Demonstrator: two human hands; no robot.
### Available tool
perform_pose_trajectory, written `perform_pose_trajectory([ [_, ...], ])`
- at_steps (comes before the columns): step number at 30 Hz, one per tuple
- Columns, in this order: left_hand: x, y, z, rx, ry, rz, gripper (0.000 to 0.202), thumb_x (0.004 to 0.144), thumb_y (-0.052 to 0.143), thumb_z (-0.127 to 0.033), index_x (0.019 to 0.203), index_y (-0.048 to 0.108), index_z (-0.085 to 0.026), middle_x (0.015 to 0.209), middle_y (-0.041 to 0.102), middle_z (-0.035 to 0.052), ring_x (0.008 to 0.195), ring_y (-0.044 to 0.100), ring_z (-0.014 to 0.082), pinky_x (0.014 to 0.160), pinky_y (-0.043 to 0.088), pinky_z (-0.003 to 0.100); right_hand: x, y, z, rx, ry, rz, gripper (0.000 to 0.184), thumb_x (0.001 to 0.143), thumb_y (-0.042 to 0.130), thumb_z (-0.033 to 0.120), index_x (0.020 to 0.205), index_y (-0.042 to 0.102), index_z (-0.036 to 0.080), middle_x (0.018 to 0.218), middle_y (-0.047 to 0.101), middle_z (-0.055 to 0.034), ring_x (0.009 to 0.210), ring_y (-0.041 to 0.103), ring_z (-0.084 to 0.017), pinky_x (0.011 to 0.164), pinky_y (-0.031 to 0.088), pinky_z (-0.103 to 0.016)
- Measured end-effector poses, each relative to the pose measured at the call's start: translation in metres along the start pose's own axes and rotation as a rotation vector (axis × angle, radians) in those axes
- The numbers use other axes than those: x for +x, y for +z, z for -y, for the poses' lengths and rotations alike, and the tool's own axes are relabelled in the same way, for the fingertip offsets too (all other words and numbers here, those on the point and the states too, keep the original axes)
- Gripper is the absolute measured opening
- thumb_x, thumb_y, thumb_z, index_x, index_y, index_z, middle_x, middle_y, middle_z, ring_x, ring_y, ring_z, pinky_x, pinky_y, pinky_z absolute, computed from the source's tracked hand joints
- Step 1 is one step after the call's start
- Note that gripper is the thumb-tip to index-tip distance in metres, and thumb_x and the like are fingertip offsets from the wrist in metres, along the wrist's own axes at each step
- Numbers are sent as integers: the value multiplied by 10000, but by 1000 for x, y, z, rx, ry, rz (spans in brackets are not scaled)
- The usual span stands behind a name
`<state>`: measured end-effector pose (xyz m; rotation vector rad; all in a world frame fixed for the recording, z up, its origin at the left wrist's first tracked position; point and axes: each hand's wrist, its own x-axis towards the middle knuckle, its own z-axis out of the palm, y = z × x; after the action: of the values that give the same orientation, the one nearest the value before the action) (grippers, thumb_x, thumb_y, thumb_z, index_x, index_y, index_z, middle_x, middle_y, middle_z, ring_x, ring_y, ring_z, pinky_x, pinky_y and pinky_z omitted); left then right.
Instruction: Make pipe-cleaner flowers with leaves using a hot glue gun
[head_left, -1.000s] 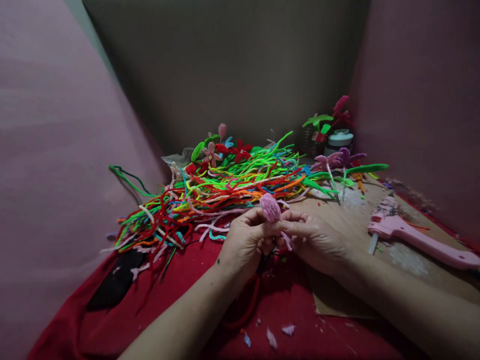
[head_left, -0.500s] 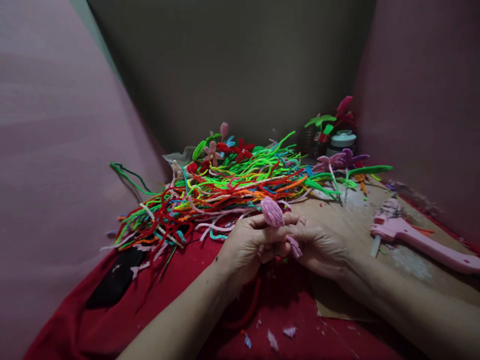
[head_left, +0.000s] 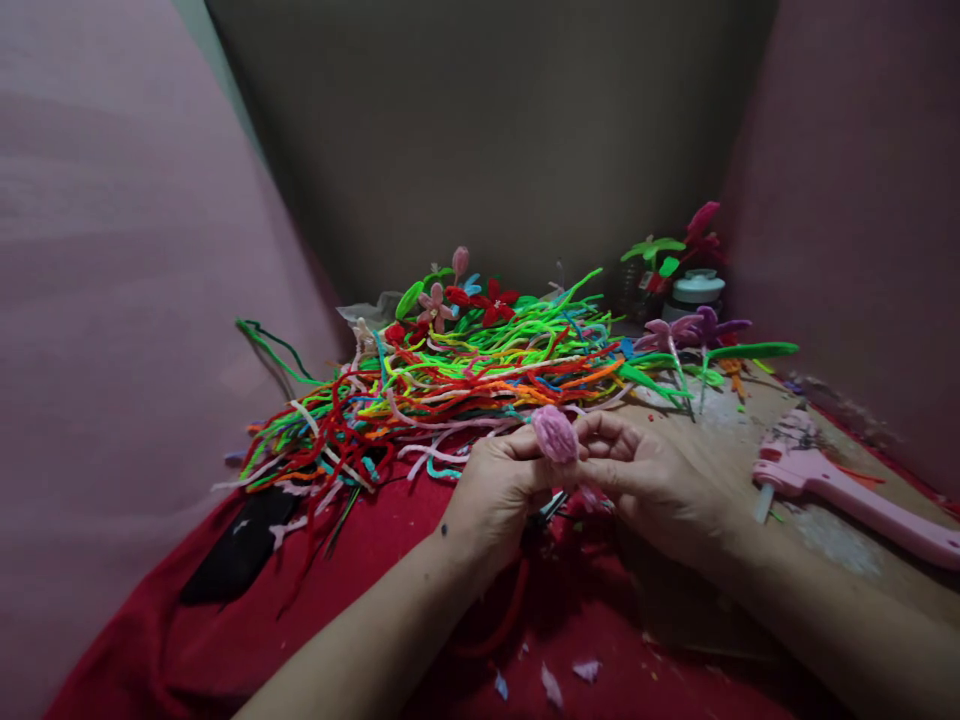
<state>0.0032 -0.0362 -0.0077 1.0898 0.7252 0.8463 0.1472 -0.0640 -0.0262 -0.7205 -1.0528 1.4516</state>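
Observation:
A fuzzy pink pipe-cleaner flower bud stands up between my two hands, its rounded top facing me. My left hand is closed in a pinch around the bud's lower left side. From the right, my right hand pinches the base of the bud with thumb and fingers, its fingertips curled. Pink ends hang below the fingers, partly hidden. Something thin and dark shows under my left fingers, too covered to name. Just beyond both hands lies a heap of coloured pipe cleaners.
A pink glue gun lies on a cardboard sheet at the right. Finished pipe-cleaner flowers stand behind the heap. At back right is a lidded jar. A black flat object rests on the red cloth, with pink scraps in front.
The bud has turned more upright, with its top toward me. My right fingers have lifted and shifted around its base. The whole view has moved slightly.

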Motion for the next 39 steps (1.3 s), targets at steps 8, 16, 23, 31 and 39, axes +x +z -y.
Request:
perform_pose_trajectory([
  [8, -4, -6, -9, 406, 307, 0, 112, 655, 730, -287, 692, 753, -184, 650, 490, -9, 664, 423, 113, 649, 355, 252, -8, -4, 1, -694, -404, -53, 330, 767, 625, 177, 1056, 676, 328, 993, 697, -4, 977, 613, -201, 881, 476, -361],
  [16, -6, -4, -14, 392, 292, 28, 133, 647, 731, -312, 623, 739, -182, 625, 448, -12, 651, 412, 120, 636, 345, 252, -11, 5, 4, -577, -311, -152, 280, 690, 724, 230, 945, 725, 345, 924, 728, -11, 922, 640, -248, 843, 513, -418],
  [23, 0, -11, -9, 242, 164, 117, 200, 598, 761, -327, 712, 744, -163, 695, 525, 2, 708, 483, 139, 702, 392, 278, -12, 11, 2, -342, -158, -166, 265, 645, 771, 253, 896, 740, 335, 904, 734, -2, 905, 646, -223, 875, 500, -393],
  [31, 2, -13, -8, 144, 22, 179, 200, 594, 754, -241, 766, 738, -140, 737, 645, 43, 706, 588, 177, 716, 445, 312, -11, 15, 1, -121, 28, -100, 297, 654, 769, 245, 948, 733, 263, 735, 686, -4, 582, 550, -112, 565, 470, -245],
  [39, 2, -12, -9, 65, -95, 205, 222, 537, 774, -199, 737, 726, -115, 630, 659, 47, 588, 596, 165, 642, 451, 308, -15, 19, 4, -86, 141, -100, 338, 673, 743, 244, 1008, 710, 218, 521, 586, 13, 401, 451, -63, 350, 317, -162],
])
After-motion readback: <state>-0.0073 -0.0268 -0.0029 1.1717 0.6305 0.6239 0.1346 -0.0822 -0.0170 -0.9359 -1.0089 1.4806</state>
